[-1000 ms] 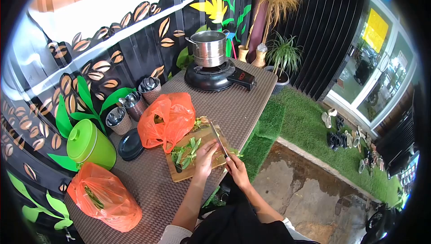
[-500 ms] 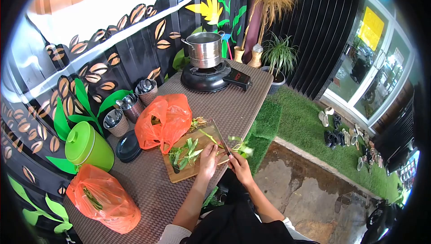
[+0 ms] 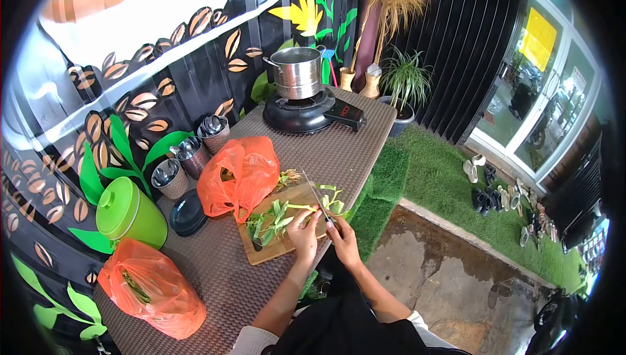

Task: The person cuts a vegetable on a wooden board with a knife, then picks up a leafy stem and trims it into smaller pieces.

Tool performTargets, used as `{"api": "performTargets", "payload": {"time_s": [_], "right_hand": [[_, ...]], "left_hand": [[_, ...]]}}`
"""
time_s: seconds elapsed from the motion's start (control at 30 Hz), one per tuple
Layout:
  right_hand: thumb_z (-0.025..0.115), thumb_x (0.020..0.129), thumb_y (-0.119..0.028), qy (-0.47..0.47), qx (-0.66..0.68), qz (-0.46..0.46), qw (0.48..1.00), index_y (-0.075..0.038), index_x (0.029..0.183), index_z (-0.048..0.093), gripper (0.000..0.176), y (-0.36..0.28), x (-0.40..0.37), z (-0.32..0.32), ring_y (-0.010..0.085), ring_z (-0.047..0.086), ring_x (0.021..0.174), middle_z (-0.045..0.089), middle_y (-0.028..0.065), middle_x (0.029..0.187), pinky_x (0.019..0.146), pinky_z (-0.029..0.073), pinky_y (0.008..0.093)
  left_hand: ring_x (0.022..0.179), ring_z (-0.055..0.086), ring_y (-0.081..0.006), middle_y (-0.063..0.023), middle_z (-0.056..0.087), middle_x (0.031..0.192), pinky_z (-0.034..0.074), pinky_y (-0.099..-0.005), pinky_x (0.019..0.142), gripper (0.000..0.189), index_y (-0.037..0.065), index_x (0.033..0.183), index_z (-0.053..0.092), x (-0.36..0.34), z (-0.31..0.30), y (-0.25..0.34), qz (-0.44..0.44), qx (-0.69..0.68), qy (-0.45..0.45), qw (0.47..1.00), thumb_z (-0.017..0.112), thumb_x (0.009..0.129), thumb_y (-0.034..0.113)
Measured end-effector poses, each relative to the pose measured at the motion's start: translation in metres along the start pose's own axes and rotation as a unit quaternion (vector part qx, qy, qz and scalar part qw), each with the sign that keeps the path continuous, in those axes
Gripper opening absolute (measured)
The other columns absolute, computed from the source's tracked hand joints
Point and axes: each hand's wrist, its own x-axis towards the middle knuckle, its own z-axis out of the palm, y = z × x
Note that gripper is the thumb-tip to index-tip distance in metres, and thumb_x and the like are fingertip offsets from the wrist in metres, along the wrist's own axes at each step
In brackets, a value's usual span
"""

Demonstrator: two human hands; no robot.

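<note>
My right hand is closed around the handle of a knife, whose blade points up and away to the left. Just beside it, my left hand pinches a leafy green vegetable stem against the blade. Both hands are over a wooden cutting board. Cut green leaves and stem pieces lie on the board's left part. A bundle of root ends is near the board's far edge, beside an open orange plastic bag.
A steel pot sits on a black portable gas stove at the table's far end. Cutlery cups, dark stacked plates, a lidded green container and a filled orange bag line the left side of the woven-top table.
The vegetable's leafy end, blurred past the knife before, now rests over the board's right side. My hands have shifted slightly, and the blade leans further left.
</note>
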Motion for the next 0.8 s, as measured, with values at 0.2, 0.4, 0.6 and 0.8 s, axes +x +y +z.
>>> {"api": "performTargets", "payload": {"time_s": [0.2, 0.4, 0.6, 0.8], "right_hand": [[0.055, 0.094, -0.014, 0.004, 0.031, -0.026, 0.999, -0.002, 0.119, 0.055, 0.028, 0.011, 0.016, 0.028, 0.0023, 0.039, 0.064, 0.047, -0.0061, 0.071, 0.056, 0.034, 0.0201], [0.053, 0.095, -0.019, 0.034, 0.009, -0.004, 0.999, -0.001, 0.110, 0.059, 0.024, 0.004, 0.040, 0.057, 0.0071, 0.051, 0.070, 0.058, 0.0025, 0.079, 0.064, 0.044, 0.0231], [0.047, 0.097, -0.032, -0.197, 0.210, 0.329, 0.899, -0.007, 0.099, 0.057, 0.027, 0.012, 0.062, 0.071, 0.0055, 0.034, 0.044, 0.038, -0.0047, 0.058, 0.039, 0.026, 0.0214], [0.050, 0.094, -0.040, -0.267, 0.059, 0.300, 0.914, -0.004, 0.092, 0.060, 0.037, 0.023, 0.070, 0.077, 0.0069, 0.040, 0.044, 0.041, -0.0011, 0.052, 0.037, 0.026, 0.0233]], "left_hand": [[0.089, 0.063, -0.0166, -0.0143, 0.066, 0.098, 0.051, -0.0257, 0.083, 0.014, -0.008, 0.096, 0.064, -0.001, -0.006, 0.005, 0.063, 0.008, 0.058, 0.996, 0.061, 0.083, -0.010], [0.090, 0.062, -0.0174, -0.0139, 0.064, 0.099, 0.052, -0.0284, 0.084, 0.011, -0.009, 0.095, 0.062, 0.005, -0.016, 0.031, 0.207, 0.144, 0.095, 0.963, 0.061, 0.084, -0.008], [0.089, 0.058, -0.0180, -0.0121, 0.059, 0.095, 0.055, -0.0338, 0.079, 0.010, -0.006, 0.096, 0.053, 0.014, -0.018, 0.075, 0.264, 0.201, 0.197, 0.922, 0.054, 0.092, 0.003], [0.092, 0.062, -0.0282, -0.0182, 0.055, 0.101, 0.057, -0.0422, 0.078, 0.024, 0.002, 0.110, 0.035, 0.027, -0.022, 0.097, 0.191, -0.059, 0.200, 0.959, 0.046, 0.097, 0.019]]}}
